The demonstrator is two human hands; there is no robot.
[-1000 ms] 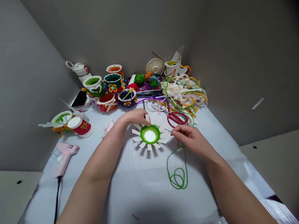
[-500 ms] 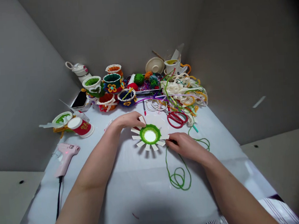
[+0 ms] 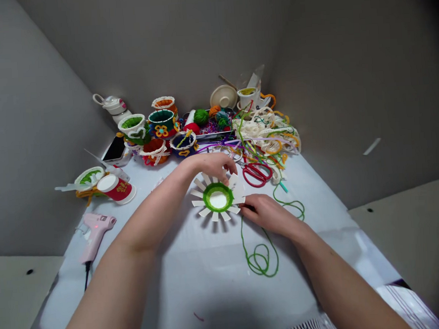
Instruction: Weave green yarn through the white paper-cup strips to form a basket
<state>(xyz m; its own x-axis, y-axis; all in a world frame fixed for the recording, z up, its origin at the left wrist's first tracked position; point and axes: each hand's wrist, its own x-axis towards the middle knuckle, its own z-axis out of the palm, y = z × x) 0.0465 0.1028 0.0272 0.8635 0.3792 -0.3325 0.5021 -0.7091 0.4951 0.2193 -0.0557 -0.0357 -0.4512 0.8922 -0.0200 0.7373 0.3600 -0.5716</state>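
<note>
A white paper cup cut into splayed strips (image 3: 217, 198) lies flat on the table, with green yarn woven in a ring round its white centre. My left hand (image 3: 212, 166) reaches over its far side, fingers curled on the upper strips. My right hand (image 3: 264, 213) rests at the cup's right edge, fingers pinched together on the green yarn. The loose green yarn (image 3: 261, 259) trails from that hand in loops toward me and out to the right.
Red scissors (image 3: 256, 174) lie just beyond my right hand. Several yarn-decorated cups (image 3: 162, 123), yarn balls and a heap of cords (image 3: 267, 132) crowd the back. A pink glue gun (image 3: 93, 231), a red-and-white cup (image 3: 115, 187) and a phone (image 3: 115, 148) sit at left.
My left hand has moved right along the cup's far strips. My right hand dropped from pulling the yarn up to resting low against the cup's right edge; the yarn loops shifted.
</note>
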